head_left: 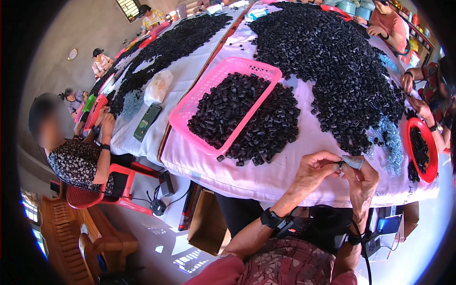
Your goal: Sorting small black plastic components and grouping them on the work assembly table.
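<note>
Over the table's near edge, my left hand and my right hand meet, fingertips pinched together. A small black plastic piece shows between them, its far part hidden by the fingers. A grey cover wraps a finger of my right hand. Just beyond my hands lies a large heap of small black cylindrical pieces. To the left, a pink plastic basket holds many more, with others heaped against its right side. Thin silvery-blue bits lie in a loose pile right of my hands.
A red oval tray with black pieces sits at the right edge. A dark green phone and a clear plastic bag lie on the left table. Several people sit around the tables; a red chair stands at lower left.
</note>
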A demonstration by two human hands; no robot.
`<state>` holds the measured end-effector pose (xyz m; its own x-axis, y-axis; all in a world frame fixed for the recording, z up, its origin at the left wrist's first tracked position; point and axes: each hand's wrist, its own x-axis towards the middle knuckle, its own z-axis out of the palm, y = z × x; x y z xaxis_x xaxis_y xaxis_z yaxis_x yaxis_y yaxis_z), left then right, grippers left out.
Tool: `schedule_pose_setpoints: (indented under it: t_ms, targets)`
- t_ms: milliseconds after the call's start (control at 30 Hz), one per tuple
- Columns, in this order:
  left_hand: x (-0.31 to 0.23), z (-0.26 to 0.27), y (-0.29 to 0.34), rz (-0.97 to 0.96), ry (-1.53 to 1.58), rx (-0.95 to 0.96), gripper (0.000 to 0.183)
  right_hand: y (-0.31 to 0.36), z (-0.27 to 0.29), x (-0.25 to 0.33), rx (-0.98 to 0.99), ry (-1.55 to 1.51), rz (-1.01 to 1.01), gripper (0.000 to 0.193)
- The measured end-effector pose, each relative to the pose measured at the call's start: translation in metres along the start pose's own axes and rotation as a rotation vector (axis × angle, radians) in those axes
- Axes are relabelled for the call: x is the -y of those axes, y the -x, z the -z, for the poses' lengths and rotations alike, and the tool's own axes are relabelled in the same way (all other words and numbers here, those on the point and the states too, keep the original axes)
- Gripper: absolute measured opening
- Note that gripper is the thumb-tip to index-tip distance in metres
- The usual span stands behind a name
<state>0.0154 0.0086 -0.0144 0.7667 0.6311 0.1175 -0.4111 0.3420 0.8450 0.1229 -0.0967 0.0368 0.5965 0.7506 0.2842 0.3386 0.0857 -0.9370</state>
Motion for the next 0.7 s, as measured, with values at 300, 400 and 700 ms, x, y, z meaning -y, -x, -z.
schedule_pose_setpoints:
  t_ms: [300, 400, 700]
  targets:
    - [0.004, 0.002, 0.001, -0.051, 0.159, -0.008, 0.019, -0.006, -0.004, -0.003, 0.052, -0.111, -0.065, 0.021]
    - [0.0, -0.004, 0.003, -0.025, 0.185, 0.036, 0.019, 0.0, -0.004, 0.0, -0.031, -0.16, -0.087, 0.019]
    - [-0.004, -0.002, 0.004, -0.066, 0.15, -0.054, 0.018, -0.003, -0.014, -0.009, -0.097, -0.025, 0.039, 0.014]
